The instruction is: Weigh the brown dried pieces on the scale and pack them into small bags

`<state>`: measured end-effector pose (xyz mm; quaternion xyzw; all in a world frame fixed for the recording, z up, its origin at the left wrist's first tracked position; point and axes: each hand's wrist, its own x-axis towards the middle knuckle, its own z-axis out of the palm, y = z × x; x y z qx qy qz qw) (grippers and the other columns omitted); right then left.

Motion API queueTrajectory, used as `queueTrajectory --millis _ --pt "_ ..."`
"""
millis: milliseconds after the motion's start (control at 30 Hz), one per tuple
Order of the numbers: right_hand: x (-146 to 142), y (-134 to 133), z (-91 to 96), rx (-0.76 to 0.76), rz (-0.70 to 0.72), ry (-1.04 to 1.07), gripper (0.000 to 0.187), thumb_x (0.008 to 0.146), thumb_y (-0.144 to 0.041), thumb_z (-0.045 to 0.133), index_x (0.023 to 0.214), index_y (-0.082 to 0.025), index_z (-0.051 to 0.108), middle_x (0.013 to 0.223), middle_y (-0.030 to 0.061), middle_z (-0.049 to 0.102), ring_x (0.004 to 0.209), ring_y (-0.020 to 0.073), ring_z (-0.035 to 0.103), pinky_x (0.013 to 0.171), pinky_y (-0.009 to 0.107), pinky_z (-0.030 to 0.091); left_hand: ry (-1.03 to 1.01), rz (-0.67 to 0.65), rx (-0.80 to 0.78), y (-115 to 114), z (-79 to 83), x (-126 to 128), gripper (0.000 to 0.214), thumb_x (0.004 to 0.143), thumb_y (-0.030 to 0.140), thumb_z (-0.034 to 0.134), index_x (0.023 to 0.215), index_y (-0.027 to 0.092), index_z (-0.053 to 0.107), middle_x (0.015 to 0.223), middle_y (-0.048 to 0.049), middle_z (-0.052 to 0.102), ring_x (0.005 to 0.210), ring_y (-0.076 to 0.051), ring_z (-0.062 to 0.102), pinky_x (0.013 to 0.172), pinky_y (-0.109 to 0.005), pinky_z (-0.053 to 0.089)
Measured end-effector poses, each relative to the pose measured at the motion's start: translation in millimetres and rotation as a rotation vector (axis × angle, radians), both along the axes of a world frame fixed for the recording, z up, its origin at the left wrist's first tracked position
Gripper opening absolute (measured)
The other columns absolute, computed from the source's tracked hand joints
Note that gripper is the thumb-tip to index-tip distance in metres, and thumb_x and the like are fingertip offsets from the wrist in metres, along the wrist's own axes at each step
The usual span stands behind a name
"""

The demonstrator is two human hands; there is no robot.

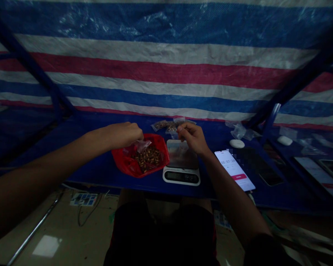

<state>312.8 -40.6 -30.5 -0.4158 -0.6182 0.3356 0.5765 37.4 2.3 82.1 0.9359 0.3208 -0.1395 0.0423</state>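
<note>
Red tray [157,139] sitting mid-tabletop, and here's the picture: a heap of brown seeds [148,159] fills its middle, so plenty is left there. Over the tray's near corner, the left hand [126,135] has its fingers closed in a tight pinch on a small clear bag [143,145], which hangs just above the heap. Across to the right, the right hand [191,138] hovers over the scale [181,175], fingertips pressed together; whether they're gripping something thin, I can't tell from here. The scale's pan looks bare where it shows, and its readout is too dark to read. Along the back edge of the tabletop [94,173], two bags of seeds [166,125] already lie filled. Off to the right, a phone [234,170] glows with a timer-like display, near a white oval object [236,143].
</note>
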Motion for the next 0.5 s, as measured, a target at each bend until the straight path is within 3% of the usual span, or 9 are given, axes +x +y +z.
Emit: queueTrajectory --millis 267,367,500 --pt "-2 -2 1.5 0.003 -0.01 -0.02 0.049 0.089 -0.068 0.073 0.077 -0.02 0.069 0.068 -0.001 0.065 0.061 0.013 0.055 0.061 0.028 0.043 -0.065 0.043 0.015 7 -8.5 -7 0.025 0.093 0.019 0.059 0.104 0.022 0.081 0.104 -0.0074 0.08 0.093 -0.022 0.072 0.079 -0.03 0.046" --pt "-1 -1 0.6 0.024 -0.014 -0.036 0.046 0.089 -0.065 0.075 0.082 -0.021 0.072 0.074 0.0002 0.068 0.065 0.0137 0.057 0.063 0.028 0.044 -0.11 0.086 -0.026 2 -9.7 -6 0.025 0.096 0.021 0.054 0.1 0.022 0.079 0.1 -0.008 0.079 0.088 -0.022 0.071 0.076 -0.031 0.045" --pt "0 -1 -0.8 0.064 0.006 -0.069 0.04 0.092 -0.06 0.074 0.086 -0.021 0.074 0.081 0.001 0.07 0.07 0.0144 0.058 0.067 0.029 0.046 -0.05 0.213 -0.055 -3 -16.6 -4 0.033 0.086 0.009 0.053 0.106 0.023 0.075 0.093 -0.0072 0.078 0.077 -0.022 0.071 0.065 -0.031 0.04"
